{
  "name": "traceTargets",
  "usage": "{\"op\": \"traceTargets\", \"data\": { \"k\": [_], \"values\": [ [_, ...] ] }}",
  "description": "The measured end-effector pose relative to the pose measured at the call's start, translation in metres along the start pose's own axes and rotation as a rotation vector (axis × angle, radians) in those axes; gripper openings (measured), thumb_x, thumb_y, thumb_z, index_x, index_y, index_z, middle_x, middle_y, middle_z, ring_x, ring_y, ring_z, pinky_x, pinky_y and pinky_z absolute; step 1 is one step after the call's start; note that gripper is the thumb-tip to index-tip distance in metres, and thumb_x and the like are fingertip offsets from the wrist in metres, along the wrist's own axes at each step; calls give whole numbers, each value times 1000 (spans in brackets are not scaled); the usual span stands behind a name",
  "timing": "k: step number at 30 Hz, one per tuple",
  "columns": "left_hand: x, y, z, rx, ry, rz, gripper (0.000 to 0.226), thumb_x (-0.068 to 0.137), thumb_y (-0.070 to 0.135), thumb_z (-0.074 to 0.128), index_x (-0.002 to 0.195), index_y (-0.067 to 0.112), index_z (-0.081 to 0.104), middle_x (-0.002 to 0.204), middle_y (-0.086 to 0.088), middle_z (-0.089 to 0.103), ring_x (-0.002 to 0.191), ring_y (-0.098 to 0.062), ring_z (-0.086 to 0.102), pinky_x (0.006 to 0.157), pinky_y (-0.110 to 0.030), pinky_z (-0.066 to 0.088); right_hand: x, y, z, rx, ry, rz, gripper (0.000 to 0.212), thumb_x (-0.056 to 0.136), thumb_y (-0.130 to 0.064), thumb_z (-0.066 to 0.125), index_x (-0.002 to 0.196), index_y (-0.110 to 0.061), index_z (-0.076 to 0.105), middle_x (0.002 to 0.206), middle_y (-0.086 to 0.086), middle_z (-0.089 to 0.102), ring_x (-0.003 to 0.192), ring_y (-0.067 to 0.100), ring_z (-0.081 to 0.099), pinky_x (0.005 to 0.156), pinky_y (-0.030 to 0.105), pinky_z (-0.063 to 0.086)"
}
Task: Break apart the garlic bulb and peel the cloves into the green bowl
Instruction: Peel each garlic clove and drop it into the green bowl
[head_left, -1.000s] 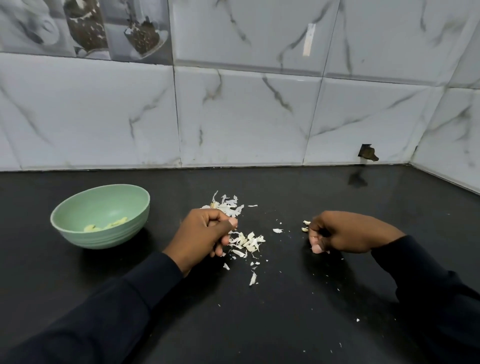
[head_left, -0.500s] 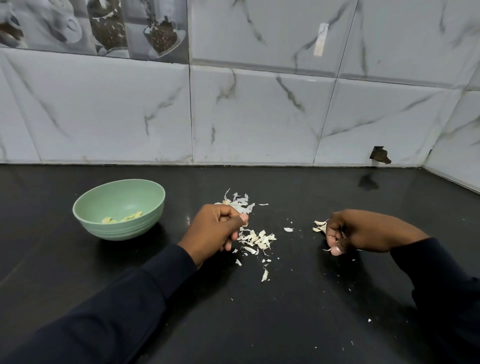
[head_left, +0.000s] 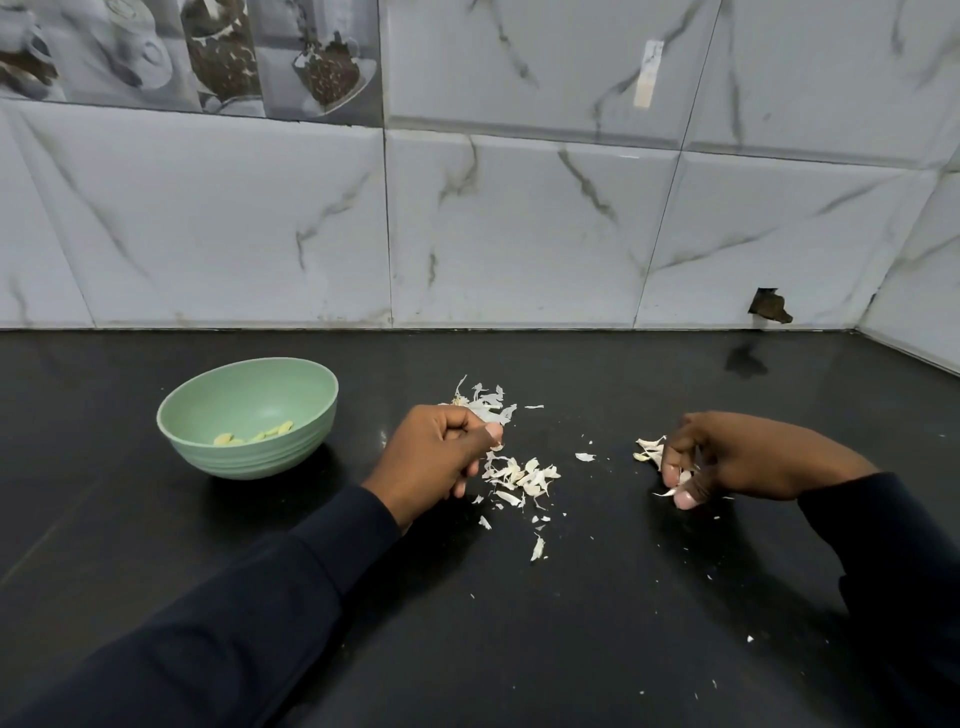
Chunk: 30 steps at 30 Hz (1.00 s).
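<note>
Since a second ago our hands have hardly shifted on the counter (head_left: 571, 623). Our head has turned, so the green bowl (head_left: 262, 460) sits further into view, and a sliver of skin now pokes out under the right thumb.

Our right hand (head_left: 743, 457) rests on the counter with its fingers curled in, pinching a pale piece against the thumb. We take it to be a clove (head_left: 683, 477) with its skin half loose. Its long axis is hidden by the fingers. A small heap of skins (head_left: 649, 449) lies just beside that hand, on its far left side.

Our left hand (head_left: 441, 452) is curled into a loose fist, thumb laid on the forefinger. We cannot tell whether anything is inside it. It touches the main scatter of peelings (head_left: 519, 475).

A few peeled cloves (head_left: 260, 434) already lie in the bowl. What matters for dropping the next one is this: the bowl stands well to the left, beyond the left hand, while the clove is in the right hand, on the far side of the peelings. We judge the left hand much the nearer to the bowl, so the clove either gets passed across or the right arm reaches over the left.
</note>
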<state>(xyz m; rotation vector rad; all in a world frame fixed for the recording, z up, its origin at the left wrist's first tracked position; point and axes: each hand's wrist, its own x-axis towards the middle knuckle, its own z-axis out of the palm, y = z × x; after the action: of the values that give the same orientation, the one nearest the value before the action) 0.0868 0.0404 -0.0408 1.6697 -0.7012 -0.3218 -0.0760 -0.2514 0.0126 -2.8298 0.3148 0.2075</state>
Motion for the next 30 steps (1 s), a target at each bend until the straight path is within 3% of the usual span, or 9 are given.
{"op": "traceTargets", "data": {
  "k": [4, 8, 11, 13, 16, 19, 21, 26, 30],
  "values": [
    [0, 1, 0, 2, -4, 1, 29, 96, 29, 68, 88, 1, 72, 53, -2, 53, 38, -13, 43, 41, -17, 32, 3, -2, 1, -41, -34, -11, 13, 81, -24, 86, 81, -26, 74, 91, -4, 70, 75, 3, 63, 67, 18, 46],
    [-1, 1, 1, -6, 2, 11, 31, 96, 29, 68, 87, 0, 72, 54, -4, 53, 39, -15, 42, 41, -17, 31, 0, 0, 6, -27, 30, -32, 9, 88, -38, 78, 84, -35, 71, 96, -10, 62, 83, 2, 60, 73, 23, 46],
    [-1, 1, 1, -1, 10, 36, 29, 96, 27, 69, 84, 0, 70, 56, -8, 53, 39, -16, 43, 41, -16, 33, 1, -8, 7, 222, 176, -147, 14, 90, -49, 71, 90, -34, 70, 95, -14, 65, 79, 9, 63, 75, 38, 52],
    [-2, 3, 2, -13, 4, 50, 25, 95, 24, 70, 81, 3, 69, 57, -7, 56, 39, -15, 47, 42, -16, 35, 3, -23, 10, 444, 220, -224, 19, 94, -41, 72, 90, -22, 71, 86, 3, 71, 73, 29, 62, 68, 47, 51],
    [-4, 6, 7, -61, -54, 59, 19, 94, 21, 72, 82, 8, 68, 62, -6, 63, 43, -14, 54, 42, -19, 40, 9, -45, 18, 685, 251, -260, 17, 91, -27, 77, 91, -11, 72, 82, 22, 70, 65, 22, 56, 61, 38, 45],
    [-8, 10, 12, -115, -112, 81, 14, 93, 16, 73, 86, 5, 70, 71, -15, 68, 50, -16, 63, 46, -19, 45, 21, -68, 31, 927, 247, -259, 17, 89, -6, 74, 104, 0, 73, 79, 15, 72, 67, 16, 64, 60, 24, 53],
    [-10, 12, 15, -154, -149, 95, 16, 91, 13, 75, 94, -1, 70, 80, -23, 71, 59, -23, 69, 51, -21, 50, 31, -82, 41, 1051, 235, -252, 17, 90, 3, 71, 107, 3, 72, 84, 16, 74, 73, 22, 69, 65, 23, 59],
    [-6, 9, 12, -219, -46, 89, 25, 82, 2, 81, 100, -7, 66, 77, -23, 73, 68, -27, 72, 61, -26, 57, 47, -116, 54, 1240, 295, -262, 7, 89, 3, 72, 95, 2, 74, 87, 18, 75, 77, 26, 73, 64, 22, 59],
    [-4, 10, 7, -228, -22, 91, 16, 83, -3, 78, 96, -7, 70, 83, -22, 75, 71, -23, 73, 64, -22, 58, 52, -125, 55, 1294, 326, -261, 8, 86, 4, 74, 94, 3, 75, 86, 19, 75, 75, 27, 72, 64, 23, 60]
  ]
}}
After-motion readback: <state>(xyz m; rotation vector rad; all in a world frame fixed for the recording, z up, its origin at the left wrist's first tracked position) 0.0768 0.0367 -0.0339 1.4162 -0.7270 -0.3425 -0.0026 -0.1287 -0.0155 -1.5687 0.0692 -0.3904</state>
